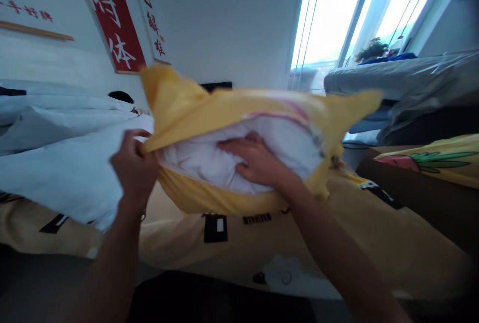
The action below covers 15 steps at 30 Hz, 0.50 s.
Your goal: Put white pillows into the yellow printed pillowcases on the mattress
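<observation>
A yellow pillowcase (187, 118) is held up in front of me with its mouth facing me. Inside its opening shows a white pillow (190, 158). My left hand (136, 168) is closed on the left edge of the pillowcase's opening. My right hand (258, 158) reaches into the opening and lies against the white pillow, with its fingers stretched out and spread. The two upper corners of the pillowcase stick out, and the right one is blurred.
Several white pillows (67, 158) lie at the left on a tan patterned bedcover (168, 243). To the right, a cardboard box (422, 183) has yellow cloth with a carrot print (441, 158) over it. A plastic-wrapped mattress (404, 74) is near the window (329, 19).
</observation>
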### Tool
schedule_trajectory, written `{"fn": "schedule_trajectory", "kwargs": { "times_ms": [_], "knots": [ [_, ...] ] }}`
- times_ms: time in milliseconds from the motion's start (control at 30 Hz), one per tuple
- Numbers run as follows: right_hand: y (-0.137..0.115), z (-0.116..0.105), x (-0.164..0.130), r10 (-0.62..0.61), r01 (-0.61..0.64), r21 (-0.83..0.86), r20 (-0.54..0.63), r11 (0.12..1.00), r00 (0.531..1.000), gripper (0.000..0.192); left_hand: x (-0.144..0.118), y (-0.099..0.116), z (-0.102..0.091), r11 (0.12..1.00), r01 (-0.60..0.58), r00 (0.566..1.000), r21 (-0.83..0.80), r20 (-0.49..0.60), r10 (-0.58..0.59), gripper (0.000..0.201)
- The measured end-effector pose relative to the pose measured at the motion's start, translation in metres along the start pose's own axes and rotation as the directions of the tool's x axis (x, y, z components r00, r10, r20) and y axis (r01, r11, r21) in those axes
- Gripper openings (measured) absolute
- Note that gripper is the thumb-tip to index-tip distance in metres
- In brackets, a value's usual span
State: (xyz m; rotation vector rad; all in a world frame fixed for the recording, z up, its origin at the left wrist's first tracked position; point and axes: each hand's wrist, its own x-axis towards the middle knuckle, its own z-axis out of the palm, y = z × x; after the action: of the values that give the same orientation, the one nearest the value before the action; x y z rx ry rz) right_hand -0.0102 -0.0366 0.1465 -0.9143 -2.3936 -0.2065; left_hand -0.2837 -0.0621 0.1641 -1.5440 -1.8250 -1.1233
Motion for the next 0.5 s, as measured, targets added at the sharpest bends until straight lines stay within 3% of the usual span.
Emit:
{"fn": "schedule_trajectory", "kwargs": {
  "times_ms": [33, 67, 167, 233, 333, 400, 467, 500],
  "knots": [
    [0.003, 0.025, -0.009, 0.035, -0.036, 0.015, 0.062, 0.999, 0.997, 0.06, -0.012, 0.005, 0.02, 0.999, -0.038, 0.979, 0.034, 0.202, 0.03, 0.039],
    [0.005, 0.05, -0.018, 0.049, -0.051, 0.014, 0.112, 0.999, 0.992, 0.059, -0.025, 0.008, 0.039, 0.996, -0.085, 0.946, 0.03, 0.316, 0.071, 0.038],
    [0.004, 0.097, -0.038, 0.048, -0.062, 0.049, 0.251, 0.997, 0.967, 0.066, -0.065, 0.003, 0.085, 0.993, -0.117, 0.89, 0.032, 0.446, 0.09, 0.028],
    [0.001, 0.093, -0.039, -0.005, -0.026, 0.102, 0.288, 0.994, 0.958, 0.064, -0.082, -0.01, 0.096, 0.995, -0.09, 0.883, 0.042, 0.465, 0.061, 0.028],
    [0.01, 0.053, -0.025, -0.071, 0.004, 0.204, 0.319, 0.979, 0.945, 0.044, -0.09, -0.031, 0.092, 0.998, -0.05, 0.89, 0.03, 0.455, 0.031, 0.03],
    [0.024, 0.031, -0.017, 0.145, -0.169, 0.087, 0.232, 0.982, 0.962, 0.035, -0.092, -0.038, 0.085, 0.999, -0.039, 0.895, -0.003, 0.444, 0.036, 0.029],
    [0.038, 0.028, -0.016, 0.429, -0.418, -0.122, 0.085, 0.9, 0.899, 0.032, -0.096, -0.038, 0.081, 0.998, -0.028, 0.906, -0.049, 0.421, 0.047, 0.029],
    [0.043, 0.034, -0.019, 0.513, -0.496, -0.198, 0.043, 0.846, 0.857, 0.028, -0.099, -0.037, 0.08, 0.997, -0.023, 0.913, -0.075, 0.406, 0.051, 0.029]
  ]
}}
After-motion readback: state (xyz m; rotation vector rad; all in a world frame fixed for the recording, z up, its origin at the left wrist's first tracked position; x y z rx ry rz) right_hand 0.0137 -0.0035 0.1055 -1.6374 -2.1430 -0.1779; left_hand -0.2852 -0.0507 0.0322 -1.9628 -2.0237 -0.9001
